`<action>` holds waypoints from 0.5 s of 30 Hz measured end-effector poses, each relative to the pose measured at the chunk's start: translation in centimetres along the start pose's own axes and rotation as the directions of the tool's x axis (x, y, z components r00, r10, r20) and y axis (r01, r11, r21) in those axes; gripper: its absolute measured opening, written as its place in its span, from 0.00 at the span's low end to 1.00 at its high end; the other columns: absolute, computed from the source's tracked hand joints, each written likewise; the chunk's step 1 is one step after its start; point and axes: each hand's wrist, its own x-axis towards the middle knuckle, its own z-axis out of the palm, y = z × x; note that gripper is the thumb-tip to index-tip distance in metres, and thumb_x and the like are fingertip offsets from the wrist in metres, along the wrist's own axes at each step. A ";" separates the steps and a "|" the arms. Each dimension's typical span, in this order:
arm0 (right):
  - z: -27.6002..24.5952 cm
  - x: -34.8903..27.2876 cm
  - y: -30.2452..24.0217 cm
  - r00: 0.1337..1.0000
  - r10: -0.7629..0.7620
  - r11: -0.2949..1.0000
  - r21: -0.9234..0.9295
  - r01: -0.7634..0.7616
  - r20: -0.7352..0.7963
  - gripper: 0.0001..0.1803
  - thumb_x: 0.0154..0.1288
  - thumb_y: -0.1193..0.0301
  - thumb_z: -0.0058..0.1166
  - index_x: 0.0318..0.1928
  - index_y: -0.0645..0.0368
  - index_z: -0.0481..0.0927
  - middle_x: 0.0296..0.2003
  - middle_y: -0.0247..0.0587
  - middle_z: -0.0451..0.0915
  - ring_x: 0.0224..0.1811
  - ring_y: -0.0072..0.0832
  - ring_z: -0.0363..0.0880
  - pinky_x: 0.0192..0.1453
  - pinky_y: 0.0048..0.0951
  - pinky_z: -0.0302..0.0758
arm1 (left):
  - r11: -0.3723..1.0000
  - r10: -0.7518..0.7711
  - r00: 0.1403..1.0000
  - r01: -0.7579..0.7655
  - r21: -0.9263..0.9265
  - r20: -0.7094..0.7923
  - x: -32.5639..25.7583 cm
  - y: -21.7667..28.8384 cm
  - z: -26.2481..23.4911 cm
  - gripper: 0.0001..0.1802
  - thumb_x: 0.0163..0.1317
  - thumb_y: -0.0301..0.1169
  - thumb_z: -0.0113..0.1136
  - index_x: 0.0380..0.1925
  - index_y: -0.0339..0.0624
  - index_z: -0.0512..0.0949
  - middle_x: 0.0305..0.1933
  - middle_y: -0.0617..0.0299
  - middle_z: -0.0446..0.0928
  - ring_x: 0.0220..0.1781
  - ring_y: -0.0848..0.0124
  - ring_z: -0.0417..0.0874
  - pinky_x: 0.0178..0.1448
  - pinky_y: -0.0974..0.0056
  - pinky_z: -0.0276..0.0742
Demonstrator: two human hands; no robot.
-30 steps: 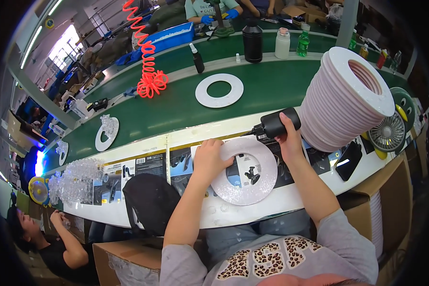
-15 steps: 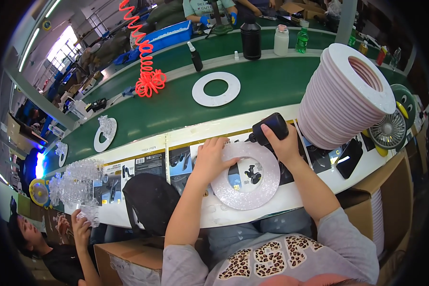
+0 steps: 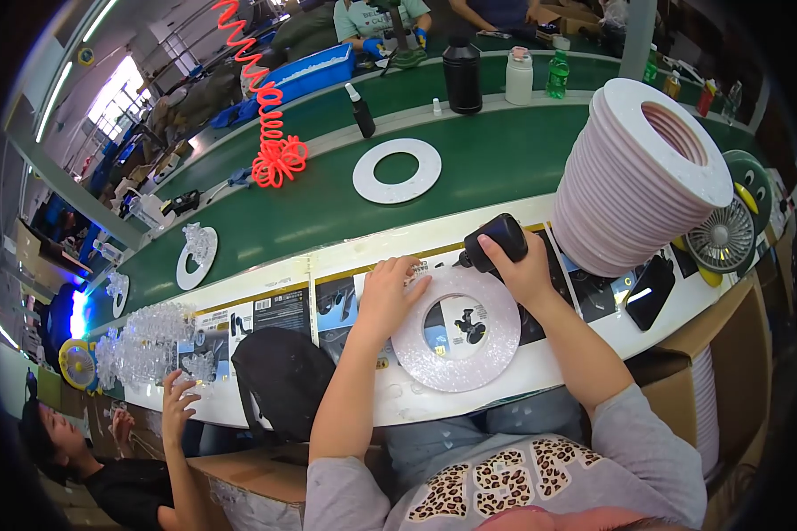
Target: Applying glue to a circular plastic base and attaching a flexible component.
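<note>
A white speckled ring-shaped plate (image 3: 505, 345) lies flat at the front of the worktop. My left hand (image 3: 391, 296) rests at its upper left edge, fingers stretched out and thumb apart. In my right hand (image 3: 524, 273) is a black squeeze bottle (image 3: 498, 241), tilted with its narrow nozzle pointing left over the ring's far edge. My fingers wrap around the bottle's body. Printed sheets show under the ring and through its hole. Whether liquid is coming from the nozzle is too small to tell.
A tall stack of white rings (image 3: 584, 203) leans at right, near a phone (image 3: 652, 296) and small fan (image 3: 719, 237). Left are a black fabric item (image 3: 283, 380), clear plastic pieces (image 3: 142, 345) and a co-worker's hand (image 3: 177, 409). Another ring (image 3: 363, 177) lies on the green belt (image 3: 301, 217).
My left thumb has come back from the ring's hole to its upper left edge. The bottle has shifted slightly left. The co-worker's hand has moved right from the clear pieces.
</note>
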 end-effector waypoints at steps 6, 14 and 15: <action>0.1 -0.1 -0.1 1.000 0.003 1.000 0.008 -0.003 -0.008 0.14 0.64 0.62 0.63 0.36 0.63 0.82 0.28 0.44 0.84 0.30 0.32 0.83 0.39 0.30 0.76 | 1.000 0.004 1.000 -0.005 -0.023 -0.012 0.0 0.1 -0.2 0.15 0.62 0.35 0.64 0.45 0.39 0.79 0.39 0.53 0.80 0.46 0.57 0.79 0.52 0.56 0.74; 0.3 0.0 0.2 1.000 -0.008 1.000 0.030 0.008 -0.014 0.14 0.64 0.62 0.63 0.36 0.63 0.82 0.28 0.45 0.84 0.30 0.33 0.83 0.39 0.31 0.76 | 0.999 0.007 1.000 -0.008 -0.038 -0.029 0.0 0.1 -0.2 0.13 0.61 0.33 0.65 0.43 0.38 0.80 0.38 0.52 0.80 0.44 0.57 0.80 0.51 0.57 0.75; 0.3 0.0 0.2 1.000 -0.011 1.000 0.022 0.011 -0.016 0.14 0.64 0.62 0.63 0.36 0.63 0.83 0.28 0.45 0.84 0.30 0.34 0.83 0.39 0.31 0.76 | 0.999 0.006 1.000 -0.007 -0.038 -0.030 -0.1 0.1 -0.2 0.13 0.61 0.33 0.65 0.43 0.38 0.80 0.38 0.52 0.80 0.44 0.57 0.80 0.51 0.57 0.75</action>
